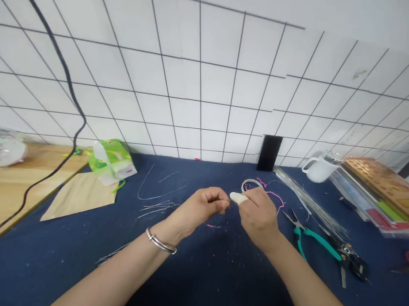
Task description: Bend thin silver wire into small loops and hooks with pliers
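Observation:
My left hand [210, 205] is closed in a pinch over the middle of the dark blue tabletop. What shows of the thing at its fingertips is a tiny bit of thin wire [229, 201]. Close by on the right, my right hand [259, 212] is curled shut, with a white covering [238, 198] on one finger that points at the left fingertips. Whatever the right fingers grip is hidden. Behind that hand lie a pale ring-shaped object [250, 183] and a pink strand [277, 197]. Several loose wires [158, 208] lie left of my left hand.
Teal-handled pliers [321, 243] lie open at the right, beside a bundle of long wires [309, 198]. A black upright object [269, 153], a white mug [320, 169] and stacked books [386, 191] stand behind. At left are a green packet [112, 158], brown paper [79, 198] and a black cable [65, 68].

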`<move>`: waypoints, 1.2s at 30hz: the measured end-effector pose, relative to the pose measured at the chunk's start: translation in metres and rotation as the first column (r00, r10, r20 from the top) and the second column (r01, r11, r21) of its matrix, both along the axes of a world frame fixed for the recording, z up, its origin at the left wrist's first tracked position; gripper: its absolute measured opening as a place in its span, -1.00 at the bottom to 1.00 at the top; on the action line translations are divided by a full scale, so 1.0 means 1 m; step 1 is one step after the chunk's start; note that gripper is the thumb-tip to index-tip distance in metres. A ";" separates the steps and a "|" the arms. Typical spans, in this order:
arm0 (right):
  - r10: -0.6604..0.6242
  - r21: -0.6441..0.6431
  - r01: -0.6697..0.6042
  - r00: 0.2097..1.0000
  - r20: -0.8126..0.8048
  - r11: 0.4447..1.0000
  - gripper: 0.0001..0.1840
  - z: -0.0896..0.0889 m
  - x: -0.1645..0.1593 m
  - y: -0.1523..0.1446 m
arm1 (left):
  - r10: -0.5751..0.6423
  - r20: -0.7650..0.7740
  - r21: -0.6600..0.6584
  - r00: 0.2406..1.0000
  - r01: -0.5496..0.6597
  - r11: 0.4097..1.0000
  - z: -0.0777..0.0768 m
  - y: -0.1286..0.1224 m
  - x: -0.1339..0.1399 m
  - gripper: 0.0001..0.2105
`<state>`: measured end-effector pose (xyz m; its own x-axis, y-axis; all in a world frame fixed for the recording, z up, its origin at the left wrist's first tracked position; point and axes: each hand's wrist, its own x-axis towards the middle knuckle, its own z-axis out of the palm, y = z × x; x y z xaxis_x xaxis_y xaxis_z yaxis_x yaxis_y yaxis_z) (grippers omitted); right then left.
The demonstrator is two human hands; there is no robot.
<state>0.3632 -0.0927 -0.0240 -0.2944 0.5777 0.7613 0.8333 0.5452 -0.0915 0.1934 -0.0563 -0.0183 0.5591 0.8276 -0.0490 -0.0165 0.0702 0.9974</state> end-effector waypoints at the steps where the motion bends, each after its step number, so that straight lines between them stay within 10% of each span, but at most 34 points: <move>1: -0.009 0.004 0.009 1.000 -0.014 1.000 -0.87 0.000 0.000 0.000 | 0.008 0.017 -0.007 1.000 -0.008 1.000 0.000 -0.001 0.001 -0.86; 16: -0.097 -0.108 0.062 0.928 -0.359 0.992 -0.88 0.004 -0.008 -0.002 | 0.194 0.277 -0.073 0.941 -0.180 0.981 -0.009 -0.017 0.016 -0.79; 23: -0.109 -0.148 0.053 0.912 -0.396 0.988 -0.88 0.002 -0.004 0.000 | 0.026 0.266 -0.143 0.964 0.013 0.990 -0.006 -0.010 0.010 -0.80; 36: -0.105 -0.198 0.004 0.856 -0.506 0.980 -0.89 0.002 -0.002 0.002 | 0.059 0.321 -0.196 0.945 0.006 0.981 -0.008 -0.015 0.014 -0.80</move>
